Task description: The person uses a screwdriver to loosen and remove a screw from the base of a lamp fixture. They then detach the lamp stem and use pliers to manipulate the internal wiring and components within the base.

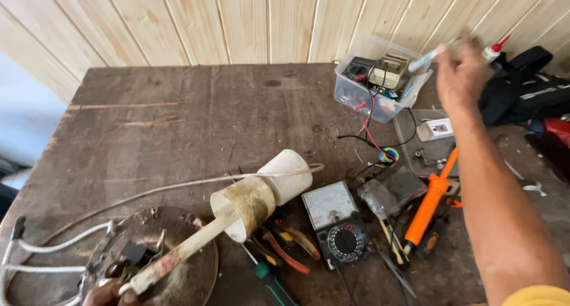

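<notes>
My left hand shows only at the bottom edge, its fingers closed around the lower end of a dirty white rod. The rod slants up to the right and carries two white cup-shaped covers. It lies over a round rusty metal disc. My right hand is raised at the upper right and blurred. It grips a thin pale tube-like object just beside a clear plastic box that holds electronic parts and wires.
An analog multimeter, pliers, a green-handled screwdriver and an orange-handled tool lie on the dark wooden bench. White cables trail off at the left. A black bag sits at the right edge.
</notes>
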